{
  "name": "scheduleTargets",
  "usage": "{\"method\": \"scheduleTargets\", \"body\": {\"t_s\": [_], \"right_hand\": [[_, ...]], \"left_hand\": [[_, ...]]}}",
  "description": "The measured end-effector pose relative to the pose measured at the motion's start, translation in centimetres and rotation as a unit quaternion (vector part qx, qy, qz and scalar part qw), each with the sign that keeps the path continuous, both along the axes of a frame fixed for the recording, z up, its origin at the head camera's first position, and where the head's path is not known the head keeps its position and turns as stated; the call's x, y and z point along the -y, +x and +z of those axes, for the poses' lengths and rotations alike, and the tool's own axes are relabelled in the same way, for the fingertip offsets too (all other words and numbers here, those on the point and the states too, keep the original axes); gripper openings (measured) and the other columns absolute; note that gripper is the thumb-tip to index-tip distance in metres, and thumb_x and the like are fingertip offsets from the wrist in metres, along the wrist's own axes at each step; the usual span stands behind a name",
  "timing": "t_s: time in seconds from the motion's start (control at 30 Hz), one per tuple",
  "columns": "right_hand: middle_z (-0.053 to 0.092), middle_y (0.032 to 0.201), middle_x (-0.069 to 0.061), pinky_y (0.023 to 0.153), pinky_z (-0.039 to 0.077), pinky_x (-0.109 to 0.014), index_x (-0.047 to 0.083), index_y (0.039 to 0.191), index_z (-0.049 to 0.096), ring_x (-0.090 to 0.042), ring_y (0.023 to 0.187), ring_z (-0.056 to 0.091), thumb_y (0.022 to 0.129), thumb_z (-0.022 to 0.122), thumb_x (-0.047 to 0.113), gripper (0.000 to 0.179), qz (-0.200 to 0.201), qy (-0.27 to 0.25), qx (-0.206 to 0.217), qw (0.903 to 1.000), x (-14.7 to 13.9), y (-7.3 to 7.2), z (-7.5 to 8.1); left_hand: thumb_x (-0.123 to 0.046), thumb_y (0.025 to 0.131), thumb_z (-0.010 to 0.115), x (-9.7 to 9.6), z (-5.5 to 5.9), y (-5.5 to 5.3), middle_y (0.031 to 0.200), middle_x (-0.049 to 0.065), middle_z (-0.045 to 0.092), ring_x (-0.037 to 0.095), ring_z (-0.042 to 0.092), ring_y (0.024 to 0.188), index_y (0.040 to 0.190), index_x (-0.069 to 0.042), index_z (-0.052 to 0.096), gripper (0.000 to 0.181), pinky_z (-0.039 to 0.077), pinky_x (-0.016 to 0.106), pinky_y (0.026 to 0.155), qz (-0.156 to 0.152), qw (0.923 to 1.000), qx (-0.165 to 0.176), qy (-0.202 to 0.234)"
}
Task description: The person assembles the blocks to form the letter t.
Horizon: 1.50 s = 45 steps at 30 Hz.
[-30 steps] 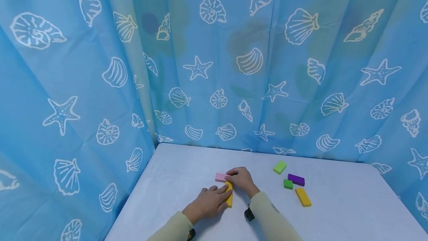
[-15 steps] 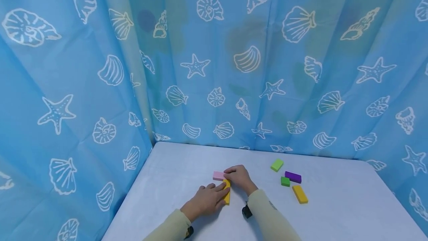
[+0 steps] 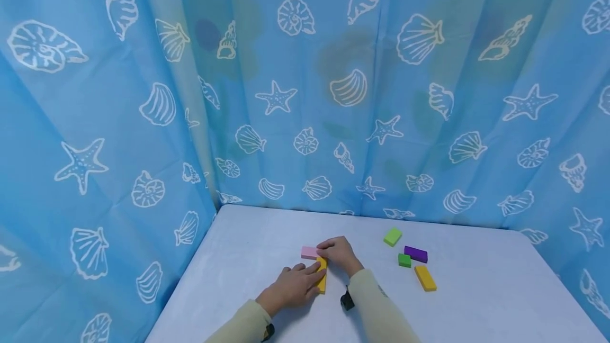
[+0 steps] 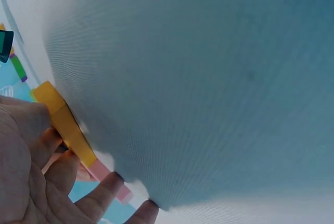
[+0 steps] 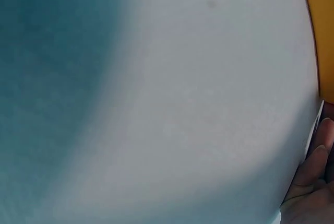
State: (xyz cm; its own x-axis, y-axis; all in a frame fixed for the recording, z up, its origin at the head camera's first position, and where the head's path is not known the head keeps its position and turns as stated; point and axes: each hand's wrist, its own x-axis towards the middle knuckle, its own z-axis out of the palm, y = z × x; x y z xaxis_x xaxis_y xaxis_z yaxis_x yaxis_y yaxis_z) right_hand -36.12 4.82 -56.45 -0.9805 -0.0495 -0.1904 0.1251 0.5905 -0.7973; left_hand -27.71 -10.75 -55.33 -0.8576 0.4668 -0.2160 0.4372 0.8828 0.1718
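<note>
A yellow block (image 3: 322, 283) lies lengthwise under my left hand (image 3: 293, 286). Two fingers of that hand reach across its top, with the thumb at its near left side. In the left wrist view a seam crosses the yellow block (image 4: 74, 135), and a pink block (image 4: 99, 169) meets its end. My right hand (image 3: 339, 253) pinches the right end of the pink block (image 3: 308, 252), at the yellow block's far end. The right wrist view catches curled fingers (image 5: 313, 166) at its edge beside the yellow block (image 5: 322, 36); the pink one is hidden there.
To the right lie a light green block (image 3: 393, 236), a purple block (image 3: 415, 254), a small green block (image 3: 404, 260) and another yellow block (image 3: 425, 278). A white cloth covers the table (image 3: 257, 232). A blue shell-print curtain (image 3: 305, 99) stands behind and to the left.
The head view has shifted slightly. Both hands keep their places on the yellow and pink blocks, and the blocks on the right have not moved.
</note>
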Motion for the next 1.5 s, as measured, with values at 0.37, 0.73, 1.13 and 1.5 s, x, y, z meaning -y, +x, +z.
{"method": "scheduleTargets", "body": {"t_s": [0.37, 0.73, 1.13, 1.5], "right_hand": [[0.072, 0.104, -0.006, 0.100, 0.050, -0.049, 0.014, 0.097, 0.078, -0.025, 0.098, 0.061, 0.090, 0.071, 0.017, 0.010, -0.003, -0.007, -0.004, 1.0000, -0.1, -0.7, 0.0], [0.071, 0.105, -0.007, 0.100, 0.051, -0.047, 0.013, 0.098, 0.078, -0.025, 0.097, 0.061, 0.090, 0.071, 0.016, 0.010, -0.013, -0.005, -0.007, 0.9999, -0.1, -0.7, -0.4], [0.071, 0.104, -0.006, 0.098, 0.052, -0.047, 0.014, 0.096, 0.077, -0.025, 0.094, 0.060, 0.089, 0.072, 0.016, 0.009, 0.003, -0.001, 0.000, 1.0000, 0.1, -0.4, -0.4], [0.070, 0.101, -0.005, 0.097, 0.053, -0.045, 0.015, 0.095, 0.076, -0.023, 0.091, 0.059, 0.089, 0.073, 0.018, 0.008, -0.007, 0.007, 0.006, 0.9999, 0.3, -0.1, 0.1]], "left_hand": [[-0.050, 0.100, 0.050, 0.0, 0.4, -0.3, 0.159, -0.011, 0.036, 0.031, 0.047, 0.137, 0.151, -0.038, 0.039, 0.054, 0.044, 0.061, 0.102, -0.004, 0.9999, -0.016, 0.000], [-0.050, 0.100, 0.050, -0.4, -0.1, -0.6, 0.160, -0.012, 0.033, 0.031, 0.044, 0.139, 0.151, -0.040, 0.038, 0.054, 0.041, 0.062, 0.105, 0.010, 0.9999, -0.003, 0.005], [-0.050, 0.099, 0.051, -0.2, 0.1, -0.1, 0.159, -0.012, 0.035, 0.031, 0.046, 0.137, 0.150, -0.039, 0.041, 0.052, 0.043, 0.062, 0.103, 0.007, 1.0000, 0.000, -0.002], [-0.049, 0.098, 0.054, 0.0, 0.1, -0.2, 0.158, -0.012, 0.037, 0.031, 0.048, 0.135, 0.148, -0.039, 0.044, 0.052, 0.043, 0.063, 0.103, 0.006, 1.0000, 0.001, 0.002]]}}
